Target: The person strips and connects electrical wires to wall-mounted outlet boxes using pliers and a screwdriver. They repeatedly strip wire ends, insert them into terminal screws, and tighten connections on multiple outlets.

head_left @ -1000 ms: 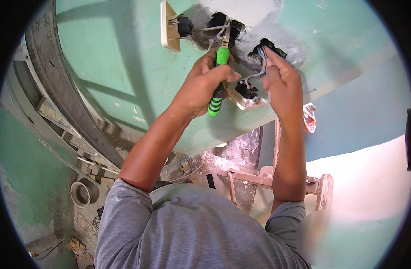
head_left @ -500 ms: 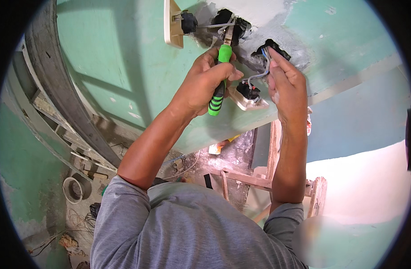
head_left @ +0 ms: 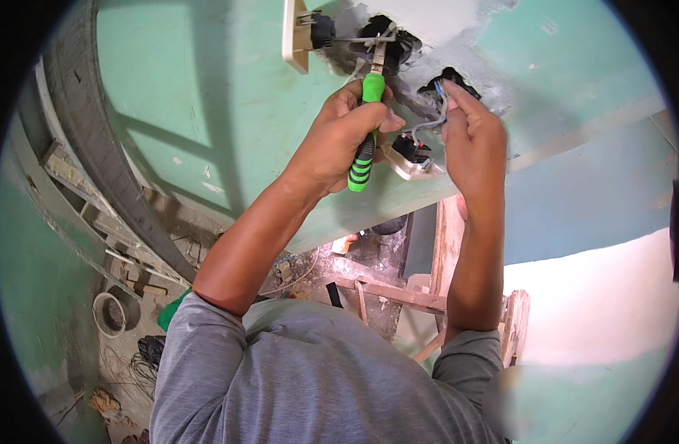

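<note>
My left hand (head_left: 343, 133) is closed around a hand tool (head_left: 372, 89) with a green-and-black handle. Its flat metal end reaches into the left wall hole (head_left: 406, 46), against grey wires there; the exact kind of tool is unclear. A cream wall plate (head_left: 295, 37) with a black fitting hangs by wires left of that hole. My right hand (head_left: 475, 140) pinches grey and blue wires (head_left: 443, 103) at the right wall hole (head_left: 460, 80). Those wires run down to a second cream plate (head_left: 413, 166) with a black fitting, hanging between my hands. The fingertips partly cover the wires.
Bare plaster surrounds the holes in the green wall (head_left: 265, 133). Below are a wooden frame (head_left: 406, 296) and a littered floor. At left stand a curved-looking grey frame (head_left: 80, 96), a bucket (head_left: 111, 314) and tangled wire (head_left: 142, 370).
The view has shifted slightly. The left wall plate now sits a little farther right and higher in view. Both hands keep their holds, the tool's end still in the left hole.
</note>
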A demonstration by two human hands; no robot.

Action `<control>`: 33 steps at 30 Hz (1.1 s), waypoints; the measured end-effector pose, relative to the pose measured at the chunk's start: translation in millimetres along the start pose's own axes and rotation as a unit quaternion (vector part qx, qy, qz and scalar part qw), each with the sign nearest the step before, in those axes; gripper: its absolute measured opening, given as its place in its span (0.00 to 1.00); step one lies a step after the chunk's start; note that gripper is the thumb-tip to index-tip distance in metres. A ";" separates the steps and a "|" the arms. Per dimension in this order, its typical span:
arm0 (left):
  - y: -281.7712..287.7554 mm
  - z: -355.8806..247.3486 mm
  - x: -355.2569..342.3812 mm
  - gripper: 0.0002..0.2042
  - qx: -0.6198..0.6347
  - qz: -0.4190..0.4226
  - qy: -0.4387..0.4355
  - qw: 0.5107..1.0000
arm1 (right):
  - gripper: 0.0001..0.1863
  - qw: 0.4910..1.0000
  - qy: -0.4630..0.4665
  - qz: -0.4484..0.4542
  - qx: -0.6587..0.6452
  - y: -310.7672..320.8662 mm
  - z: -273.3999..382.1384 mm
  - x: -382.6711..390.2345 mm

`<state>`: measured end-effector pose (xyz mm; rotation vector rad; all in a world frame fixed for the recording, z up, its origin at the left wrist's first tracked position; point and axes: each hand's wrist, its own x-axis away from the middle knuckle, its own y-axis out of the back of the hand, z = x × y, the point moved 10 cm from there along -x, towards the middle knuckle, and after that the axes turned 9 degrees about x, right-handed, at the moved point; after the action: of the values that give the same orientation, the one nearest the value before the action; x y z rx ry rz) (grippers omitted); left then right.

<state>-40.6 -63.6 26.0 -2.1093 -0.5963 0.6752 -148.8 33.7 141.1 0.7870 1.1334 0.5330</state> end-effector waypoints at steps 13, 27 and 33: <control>5.3 -3.3 15.5 0.23 0.003 -0.006 -0.005 1.000 | 0.16 0.999 0.031 -0.022 0.024 -2.9 13.2 -2.7; 9.8 -10.6 28.2 0.23 -0.014 -0.009 -0.018 1.000 | 0.16 0.992 0.046 -0.053 0.105 6.7 18.5 -5.1; 15.2 -15.4 35.2 0.19 0.005 -0.011 -0.015 1.000 | 0.15 0.999 -0.006 -0.005 0.045 5.1 -1.2 10.6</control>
<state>-1.8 -58.9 12.7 -2.0840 -0.6299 0.6980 -146.2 44.9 138.6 0.8610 1.1562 0.4714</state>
